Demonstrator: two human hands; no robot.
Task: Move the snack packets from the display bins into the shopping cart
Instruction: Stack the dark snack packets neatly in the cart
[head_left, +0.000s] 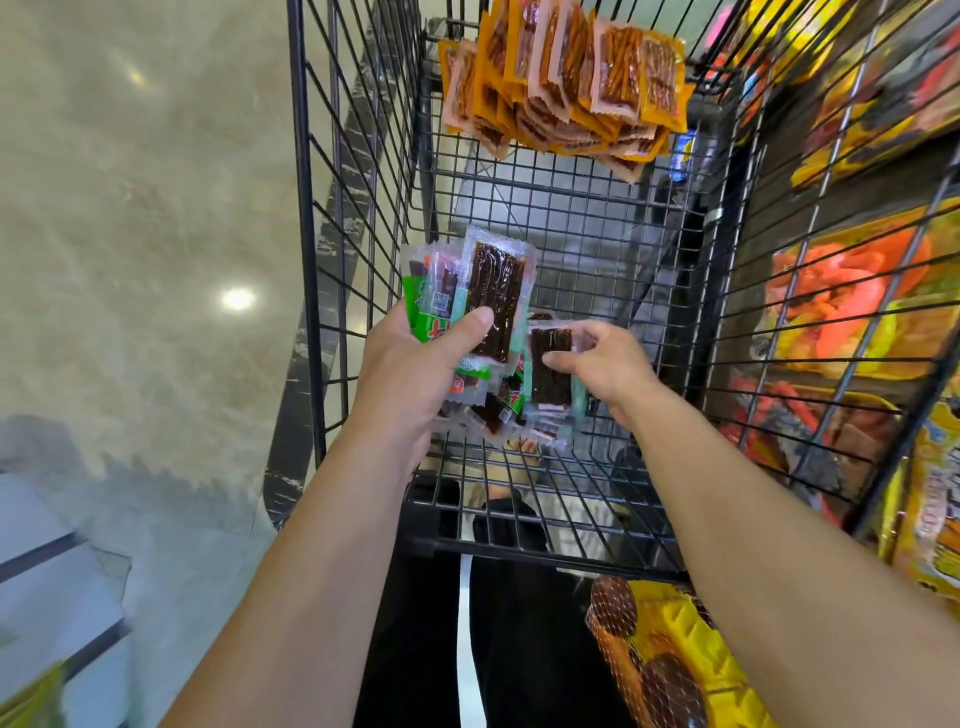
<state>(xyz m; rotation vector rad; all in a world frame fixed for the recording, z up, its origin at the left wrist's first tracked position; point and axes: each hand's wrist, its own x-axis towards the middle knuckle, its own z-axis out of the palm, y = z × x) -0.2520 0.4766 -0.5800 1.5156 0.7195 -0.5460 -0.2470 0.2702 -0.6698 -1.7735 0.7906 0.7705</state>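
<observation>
My left hand grips a fanned bunch of clear snack packets with dark strips and green labels, held over the black wire shopping cart. My right hand pinches one more dark-strip packet just right of the bunch. Below both hands, several similar packets lie or hang over the cart's mesh floor. A heap of orange and pink snack packets lies at the cart's far end.
Wire display bins with yellow and orange packets line the right side, close to the cart wall. A net bag of round brown items on yellow packaging sits at lower right. Glossy marble floor spreads to the left.
</observation>
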